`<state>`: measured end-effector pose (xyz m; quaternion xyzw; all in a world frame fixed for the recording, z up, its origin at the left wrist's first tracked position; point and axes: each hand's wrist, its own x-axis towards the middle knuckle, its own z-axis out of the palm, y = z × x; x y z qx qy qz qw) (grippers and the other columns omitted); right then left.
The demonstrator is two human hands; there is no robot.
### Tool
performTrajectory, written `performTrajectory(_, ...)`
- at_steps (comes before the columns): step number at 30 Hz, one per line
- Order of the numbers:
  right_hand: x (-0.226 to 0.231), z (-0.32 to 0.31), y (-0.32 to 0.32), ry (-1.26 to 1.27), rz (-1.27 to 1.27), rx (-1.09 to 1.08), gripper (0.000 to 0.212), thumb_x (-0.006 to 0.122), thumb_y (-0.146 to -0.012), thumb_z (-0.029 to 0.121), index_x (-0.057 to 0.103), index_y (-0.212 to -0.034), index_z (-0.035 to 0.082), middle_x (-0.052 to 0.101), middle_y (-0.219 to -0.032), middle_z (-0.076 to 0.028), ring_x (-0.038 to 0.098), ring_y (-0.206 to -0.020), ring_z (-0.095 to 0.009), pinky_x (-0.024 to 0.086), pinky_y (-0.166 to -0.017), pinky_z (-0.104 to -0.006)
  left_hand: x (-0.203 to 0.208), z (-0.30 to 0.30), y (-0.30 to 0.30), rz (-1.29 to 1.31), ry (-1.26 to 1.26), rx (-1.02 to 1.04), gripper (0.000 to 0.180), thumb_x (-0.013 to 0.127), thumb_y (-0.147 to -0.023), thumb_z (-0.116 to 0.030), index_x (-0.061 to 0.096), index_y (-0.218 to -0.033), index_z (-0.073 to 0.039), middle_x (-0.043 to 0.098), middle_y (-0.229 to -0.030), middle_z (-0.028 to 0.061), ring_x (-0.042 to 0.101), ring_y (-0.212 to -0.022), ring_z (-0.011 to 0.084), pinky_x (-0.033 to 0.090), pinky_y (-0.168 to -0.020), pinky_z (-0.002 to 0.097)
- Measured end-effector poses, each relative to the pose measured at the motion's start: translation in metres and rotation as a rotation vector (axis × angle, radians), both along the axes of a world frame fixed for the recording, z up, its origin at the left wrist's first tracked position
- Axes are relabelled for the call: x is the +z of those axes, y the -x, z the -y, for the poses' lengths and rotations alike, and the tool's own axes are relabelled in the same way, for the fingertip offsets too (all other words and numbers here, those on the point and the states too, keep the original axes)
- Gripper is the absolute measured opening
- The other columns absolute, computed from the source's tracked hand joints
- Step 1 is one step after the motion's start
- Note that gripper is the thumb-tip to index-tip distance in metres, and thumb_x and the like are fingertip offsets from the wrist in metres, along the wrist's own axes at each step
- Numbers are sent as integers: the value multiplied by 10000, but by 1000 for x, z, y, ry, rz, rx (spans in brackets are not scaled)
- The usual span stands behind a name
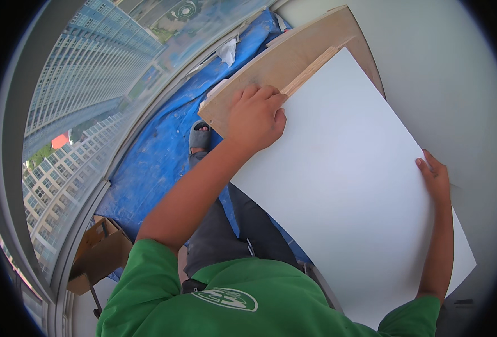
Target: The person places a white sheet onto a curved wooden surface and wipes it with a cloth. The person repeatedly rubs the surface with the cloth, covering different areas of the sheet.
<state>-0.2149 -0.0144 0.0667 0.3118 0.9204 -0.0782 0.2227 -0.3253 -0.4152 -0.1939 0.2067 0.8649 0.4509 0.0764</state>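
Observation:
A large white panel slants across the middle and right of the view, in front of my body. My left hand is closed at its upper left edge, the fingers curled and the thumb near the white face; the fingertips are partly hidden. On the far right edge, my right hand grips the panel with the thumb on its face and the other fingers out of sight behind it. Beyond the panel leans a brown board, with a light wooden strip along the panel's top edge.
A crumpled blue sheet covers the floor on the left, under my sandalled foot. An opened cardboard box stands at the lower left. Tall windows line the left side; a pale wall rises on the right.

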Motion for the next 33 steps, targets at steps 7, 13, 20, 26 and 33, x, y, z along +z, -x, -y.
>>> performTrajectory(7, 2, 8, 2, -52, 31, -7, 533, 698, -985, 357, 657, -1364, -16, 773, -1131, -153, 724, -890, -188, 547, -887, -328, -14, -87, 69, 1, 34, -21, 262, 667, -931, -262, 784, -1139, -154, 713, -1104, 15, 597, -1101, 272, 477, -980, 444)
performTrajectory(13, 0, 7, 5, -52, 27, 13, 522, 701, -984, 361, 668, -1349, -11, 771, -1150, -161, 732, -923, -200, 543, -900, -328, -15, -119, 90, 76, 43, -34, 279, 679, -931, -323, 793, -1149, -190, 700, -1091, 4, 586, -1117, 263, 425, -1011, 449)
performTrajectory(20, -1, 4, 5, -3, 9, 9, 529, 707, -974, 376, 674, -1345, 0, 776, -1138, -156, 733, -912, -195, 541, -895, -322, -24, -127, 88, 31, 53, -6, 259, 721, -912, -329, 806, -1131, -220, 680, -1085, -13, 571, -1126, 231, 379, -1000, 440)
performTrajectory(26, -1, 5, 7, -30, 19, 34, 515, 700, -972, 362, 676, -1343, 6, 782, -1113, -163, 736, -897, -195, 542, -885, -321, -26, -128, 87, 37, 42, -3, 241, 726, -910, -313, 809, -1117, -221, 676, -1075, -18, 573, -1117, 220, 381, -998, 432)
performTrajectory(33, -2, 3, 9, -53, 33, 28, 521, 699, -967, 369, 679, -1337, 4, 778, -1123, -164, 733, -880, -195, 543, -873, -322, -25, -127, 88, 27, 61, -19, 238, 728, -905, -311, 810, -1108, -217, 676, -1072, -26, 573, -1118, 216, 384, -999, 428)
